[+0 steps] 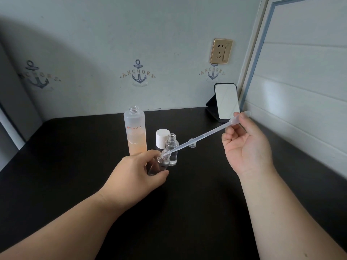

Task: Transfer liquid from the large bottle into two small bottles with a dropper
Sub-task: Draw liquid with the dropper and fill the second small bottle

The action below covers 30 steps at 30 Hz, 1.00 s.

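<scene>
A tall frosted large bottle [135, 131] with peach liquid in its lower part stands uncapped at the back of the dark table [75, 166]. My left hand [139, 171] grips a small clear bottle [161, 161], tilted toward the right. My right hand [244, 145] pinches the bulb of a clear plastic dropper [202, 136]. The dropper's tip sits in the tilted bottle's mouth. A second small clear bottle [172, 147] stands upright and open just behind the first.
A white cap [162, 138] stands beside the large bottle. A small clear cap [192, 143] lies behind the dropper. A small mirror [226, 102] on a black stand sits at the back right by the panelled wall. A wall socket [221, 51] is above it.
</scene>
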Each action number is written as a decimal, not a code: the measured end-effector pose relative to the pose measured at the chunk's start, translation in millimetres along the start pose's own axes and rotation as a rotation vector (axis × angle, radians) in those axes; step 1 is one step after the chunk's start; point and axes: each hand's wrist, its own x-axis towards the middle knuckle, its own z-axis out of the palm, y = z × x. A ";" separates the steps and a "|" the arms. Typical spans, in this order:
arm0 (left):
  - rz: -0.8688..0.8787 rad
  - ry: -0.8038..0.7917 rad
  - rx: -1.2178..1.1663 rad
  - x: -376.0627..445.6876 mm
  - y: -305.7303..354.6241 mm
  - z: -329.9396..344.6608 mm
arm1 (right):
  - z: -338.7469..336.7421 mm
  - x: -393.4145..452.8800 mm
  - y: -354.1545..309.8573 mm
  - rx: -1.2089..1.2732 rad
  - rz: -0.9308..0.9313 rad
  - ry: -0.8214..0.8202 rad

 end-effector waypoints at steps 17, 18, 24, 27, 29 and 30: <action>0.004 0.005 -0.013 1.8 -1.0 0.9 | 1.0 0.1 -0.6 -0.033 0.008 0.050; 0.006 -0.004 -0.009 2.0 -0.4 0.5 | 0.5 0.3 -0.6 -0.034 0.007 0.053; 0.007 0.004 -0.019 1.7 -0.4 0.3 | -1.5 0.1 -0.6 -0.049 0.003 0.065; -0.002 0.008 -0.032 1.7 -1.2 1.4 | -0.9 -0.5 -1.9 -0.062 -0.001 0.062; -0.004 0.012 -0.035 1.9 -1.8 1.4 | 0.5 -1.2 -2.8 -0.068 -0.001 0.054; -0.003 0.009 -0.031 2.1 -1.9 1.3 | 0.8 -1.5 -3.2 -0.072 0.000 0.052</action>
